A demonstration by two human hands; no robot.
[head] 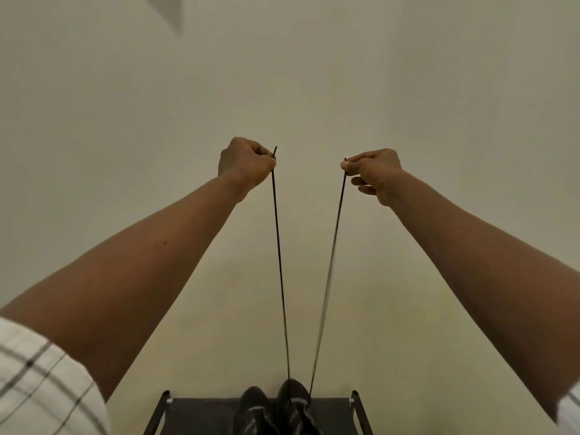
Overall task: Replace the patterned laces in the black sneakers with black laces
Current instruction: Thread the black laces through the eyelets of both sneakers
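1. Your left hand (pixel 246 163) sits just left of centre frame, curled into a fist, with thumb and forefinger pinching one end of the black lace (pixel 281 265). The stiff tip pokes out just above the knuckles.
2. Your right hand (pixel 375 174), just right of centre, pinches the other end between thumb and forefinger. The remaining fingers are loosely curled beneath and hold nothing.
3. Both strands run straight and taut from your hands down to the bottom centre of the frame. There they meet the sneaker on the right (pixel 295 398) of the pair of black sneakers (pixel 251 409). Which eyelets they pass through is too small and dark to tell.
4. Expect the lace to be very light, thin and limp. It probably holds a line only under tension and will likely flop and tangle once slackened. The tips look rigid, so take hold just behind them for threading.
5. The cord looks narrow and fairly smooth, so it may slide through a loose pinch. Press firmly and pull evenly on both sides.
6. The sneakers look soft and dark, with a slight sheen on the uppers. A hard upward pull would probably lift the light shoe.
7. They stand on a dark flat shelf (pixel 201 416) with thin black uprights, against a plain matt beige wall (pixel 314 73). A checked fabric sleeve (pixel 40 381) shows at lower left.
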